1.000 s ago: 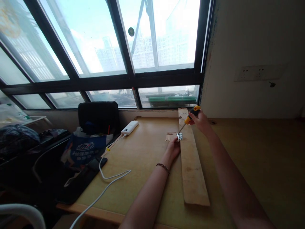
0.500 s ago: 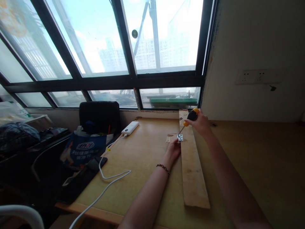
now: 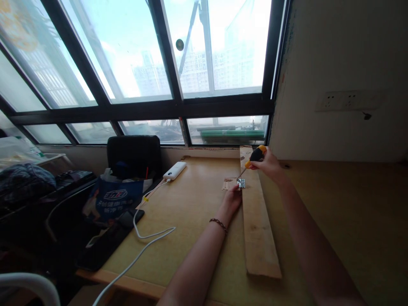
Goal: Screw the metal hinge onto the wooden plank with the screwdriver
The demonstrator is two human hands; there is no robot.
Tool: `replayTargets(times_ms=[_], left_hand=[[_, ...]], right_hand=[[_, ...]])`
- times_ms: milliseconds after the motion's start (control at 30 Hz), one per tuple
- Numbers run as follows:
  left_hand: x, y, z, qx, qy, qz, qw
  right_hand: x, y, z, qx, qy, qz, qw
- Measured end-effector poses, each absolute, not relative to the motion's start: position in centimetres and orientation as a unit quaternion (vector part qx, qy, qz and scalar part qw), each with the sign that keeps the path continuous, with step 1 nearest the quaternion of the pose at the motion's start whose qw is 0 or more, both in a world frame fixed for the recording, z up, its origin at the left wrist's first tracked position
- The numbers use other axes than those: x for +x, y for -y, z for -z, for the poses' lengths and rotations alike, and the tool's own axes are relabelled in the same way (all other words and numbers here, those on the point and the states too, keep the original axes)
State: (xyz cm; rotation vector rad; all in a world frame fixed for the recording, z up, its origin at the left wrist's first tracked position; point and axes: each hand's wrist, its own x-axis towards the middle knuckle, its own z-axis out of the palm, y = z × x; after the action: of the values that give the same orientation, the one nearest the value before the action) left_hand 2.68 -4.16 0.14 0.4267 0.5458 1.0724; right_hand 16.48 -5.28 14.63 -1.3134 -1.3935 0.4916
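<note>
A long wooden board (image 3: 256, 229) lies lengthwise on the table. At its left edge sits a small silver hinge (image 3: 242, 183), beside a short wood piece (image 3: 228, 183). My left hand (image 3: 232, 199) has its fingertips closed at the hinge, partly covering it; exactly how they grip is hard to see. In my right hand (image 3: 270, 163) is a screwdriver (image 3: 256, 156) with a yellow and black handle, the fingers wrapped round it. Its shaft slants down to the left, and the tip meets the hinge's left side. Any screw there is too small to make out.
A white power bank (image 3: 174, 171) with a white cable (image 3: 153, 241) rests on the table (image 3: 191, 212) to the left. Beyond the table's left edge are a blue bag (image 3: 114, 197) and a black chair (image 3: 134, 151). Windows stand behind, with a wall socket (image 3: 350, 100) at right.
My right hand has shifted its grip slightly on the screwdriver's handle, the fingers now bent differently. The tip stays at the hinge. My left hand and the board look unmoved.
</note>
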Motion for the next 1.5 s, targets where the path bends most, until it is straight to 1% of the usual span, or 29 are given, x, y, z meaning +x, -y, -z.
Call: replayTargets(times_ms=[100,167,433,633,900,1067,1200,1367,1500], left_hand=[[2.7,4.2,-0.2,0.200,-0.256,-0.503,0.801],[2.7,4.2,-0.3,0.197,-0.250,-0.501,0.805],[2.7,3.9,0.1,0.184,-0.245,-0.514,0.801],[2.7,3.8,0.2,0.177,-0.243,-0.522,0.798],[2.8,3.9,0.2,0.155,-0.239,-0.526,0.801],[2.8,3.9,0.2,0.155,-0.228,-0.531,0.801],[2.9,3.8,0.3,0.161,-0.239,-0.528,0.799],[3.1,3.6,0.6,0.176,-0.240,-0.547,0.783],[3.2,3.7,0.6,0.192,-0.248,-0.545,0.778]], right_hand=[[16.4,5.6,-15.1,-0.612,0.575,-0.094,0.535],[16.4,6.0,-15.6,-0.626,0.567,-0.055,0.532],[16.4,6.5,-16.1,-0.637,0.577,-0.028,0.511],[16.2,6.2,-15.9,-0.648,0.576,-0.042,0.496],[16.1,6.0,-15.4,-0.636,0.597,0.041,0.487],[15.5,6.2,-15.4,-0.631,0.606,0.027,0.484],[15.2,6.5,-15.4,-0.595,0.623,-0.022,0.508],[15.2,6.6,-15.5,-0.581,0.621,-0.092,0.518],[15.4,6.2,-15.1,-0.565,0.628,-0.075,0.530]])
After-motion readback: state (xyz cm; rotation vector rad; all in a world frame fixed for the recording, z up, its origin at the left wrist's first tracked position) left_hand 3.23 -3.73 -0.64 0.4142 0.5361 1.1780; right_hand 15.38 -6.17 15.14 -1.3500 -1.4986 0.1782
